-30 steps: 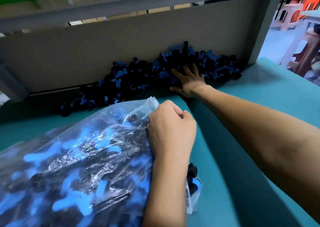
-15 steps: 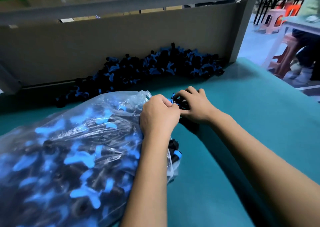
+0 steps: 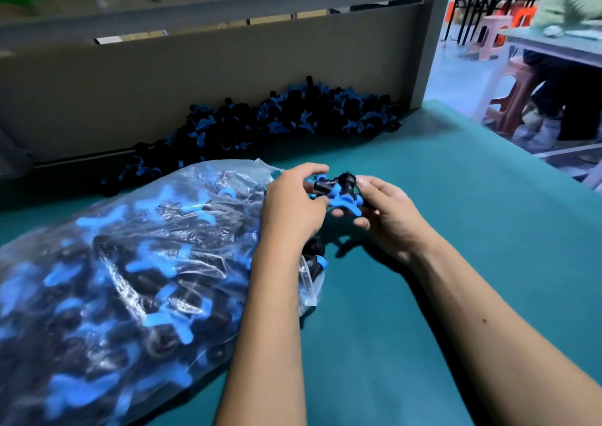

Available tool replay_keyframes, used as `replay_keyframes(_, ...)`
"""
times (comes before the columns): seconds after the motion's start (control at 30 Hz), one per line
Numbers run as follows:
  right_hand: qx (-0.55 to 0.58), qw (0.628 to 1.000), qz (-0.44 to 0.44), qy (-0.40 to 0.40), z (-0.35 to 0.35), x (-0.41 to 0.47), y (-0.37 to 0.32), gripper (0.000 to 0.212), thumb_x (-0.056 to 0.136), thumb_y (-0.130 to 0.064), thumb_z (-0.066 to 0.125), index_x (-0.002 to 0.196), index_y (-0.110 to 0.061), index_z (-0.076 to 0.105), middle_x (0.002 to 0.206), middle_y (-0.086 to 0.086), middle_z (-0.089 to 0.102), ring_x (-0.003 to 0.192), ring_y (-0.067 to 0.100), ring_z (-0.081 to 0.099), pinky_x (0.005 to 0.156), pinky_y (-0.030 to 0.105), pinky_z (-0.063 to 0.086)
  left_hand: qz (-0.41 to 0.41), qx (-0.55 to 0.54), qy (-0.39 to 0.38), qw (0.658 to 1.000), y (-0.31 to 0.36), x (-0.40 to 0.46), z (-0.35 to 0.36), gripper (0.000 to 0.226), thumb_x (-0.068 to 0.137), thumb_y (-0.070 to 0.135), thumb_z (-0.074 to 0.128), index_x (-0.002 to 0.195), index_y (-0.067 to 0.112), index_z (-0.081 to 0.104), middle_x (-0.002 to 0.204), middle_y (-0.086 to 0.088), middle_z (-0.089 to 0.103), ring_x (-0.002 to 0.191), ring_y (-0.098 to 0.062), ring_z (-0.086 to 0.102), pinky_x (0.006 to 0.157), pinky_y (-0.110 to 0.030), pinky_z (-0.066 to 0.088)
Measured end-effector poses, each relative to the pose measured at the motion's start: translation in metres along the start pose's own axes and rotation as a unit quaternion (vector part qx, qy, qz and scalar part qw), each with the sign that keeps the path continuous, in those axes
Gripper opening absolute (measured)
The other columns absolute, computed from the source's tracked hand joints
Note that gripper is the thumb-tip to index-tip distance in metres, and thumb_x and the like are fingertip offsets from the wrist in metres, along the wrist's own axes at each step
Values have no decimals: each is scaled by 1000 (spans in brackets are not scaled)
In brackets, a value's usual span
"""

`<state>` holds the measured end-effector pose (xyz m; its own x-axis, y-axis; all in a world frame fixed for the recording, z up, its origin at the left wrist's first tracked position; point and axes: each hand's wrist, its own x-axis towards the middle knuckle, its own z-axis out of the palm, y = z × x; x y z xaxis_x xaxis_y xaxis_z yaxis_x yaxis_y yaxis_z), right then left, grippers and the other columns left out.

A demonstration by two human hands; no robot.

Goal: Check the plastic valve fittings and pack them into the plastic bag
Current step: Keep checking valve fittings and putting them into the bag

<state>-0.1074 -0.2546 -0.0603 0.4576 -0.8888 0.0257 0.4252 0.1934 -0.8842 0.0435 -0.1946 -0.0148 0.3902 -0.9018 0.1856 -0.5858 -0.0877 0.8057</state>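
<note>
Both hands lifted off bag; left hand, right hand fingers gripping fittings.

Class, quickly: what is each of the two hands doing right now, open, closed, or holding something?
Left hand: closed, gripping the fittings from the left.
Right hand: closed, pinching the same fittings from the right.

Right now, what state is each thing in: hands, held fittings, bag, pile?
Left hand: grips the held fittings.
Right hand: grips the held fittings.
Held fittings: lifted off the table, between both hands.
Bag: lying on its side, mouth open, nearly full.
Pile: loose, heaped against the back board.
</note>
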Motion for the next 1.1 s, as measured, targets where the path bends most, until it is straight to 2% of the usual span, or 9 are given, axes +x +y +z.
replay_keyframes(0.17, -27, 999, 5, 39, -2, 5, 5, 17, 97, -27, 65, 89, -15, 57, 74, 9, 70, 51, 17, 61, 40, 18, 44, 46, -26, -18, 998, -4, 0, 3, 37, 77, 0, 80, 96, 31, 80, 88, 15, 75, 81, -2, 68, 74, -21, 50)
replay_keyframes(0.3, -44, 998, 4, 52, -2, 7, 5, 37, 99, -31, 63, 63, -24, 66, 67, 5, 65, 50, 13, 54, 47, 18, 46, 59, -12, -18, 998, -7, 1, 4, 34, 73, 7, 86, 92, 35, 79, 83, 20, 74, 75, 5, 65, 65, -7, 43)
replay_keyframes(0.4, 11, 1000, 17, 21, -5, 6, 0, 24, 96, -28, 66, 77, -15, 74, 79, 6, 69, 59, 12, 63, 56, 17, 54, 57, -12, -1, 998, -7, 3, 5, 26, 74, 11, 88, 85, 32, 77, 84, 17, 74, 80, 1, 68, 71, -19, 51)
replay_keyframes(0.47, 56, 998, 21, -9, -10, 5, -5, 14, 91, -16, 69, 94, -3, 72, 92, 9, 73, 75, 13, 71, 70, 19, 58, 35, -28, 19, 999, -7, 3, 4, 22, 73, 16, 91, 81, 29, 74, 82, 11, 74, 79, -9, 70, 73, -32, 57)
replay_keyframes(0.53, 58, 998, 18, 3, -14, 5, -8, 9, 91, -5, 67, 96, 0, 72, 95, 13, 73, 80, 16, 72, 72, 20, 59, 11, -46, 30, 998, -8, 4, 2, 23, 73, 17, 92, 78, 27, 71, 79, 5, 75, 75, -16, 72, 74, -37, 60)
replay_keyframes(0.7, 37, 993, -23, 110, -19, 4, -15, 19, 91, -9, 69, 105, 3, 69, 87, 10, 69, 63, 10, 64, 58, 16, 53, -25, -110, 43, 993, -8, 4, 0, 22, 75, 12, 90, 79, 25, 72, 70, 1, 74, 61, -14, 72, 59, -28, 51)
replay_keyframes(0.83, 40, 995, -20, 87, -4, 3, -1, 9, 93, -9, 67, 92, -2, 73, 77, 4, 68, 59, 7, 58, 54, 14, 49, -1, -68, 11, 998, -7, 2, 5, 25, 70, 13, 93, 80, 24, 74, 78, 0, 74, 71, -21, 70, 74, -40, 61)
replay_keyframes(0.93, 64, 996, 9, 56, 7, 2, 7, 13, 95, -10, 65, 89, -4, 74, 77, 3, 66, 58, 5, 55, 49, 12, 45, -7, -68, 18, 998, -9, 3, 4, 23, 71, 15, 93, 82, 23, 74, 79, -3, 75, 74, -26, 73, 76, -44, 62)
replay_keyframes(1.1, 143, 978, -41, 149, 0, 6, -1, 7, 94, -5, 65, 100, -1, 67, 75, 5, 65, 56, 6, 57, 53, 12, 47, -42, -145, 48, 987, -7, 4, -2, 22, 73, 12, 92, 79, 21, 72, 69, 0, 74, 55, -11, 68, 65, -29, 56)
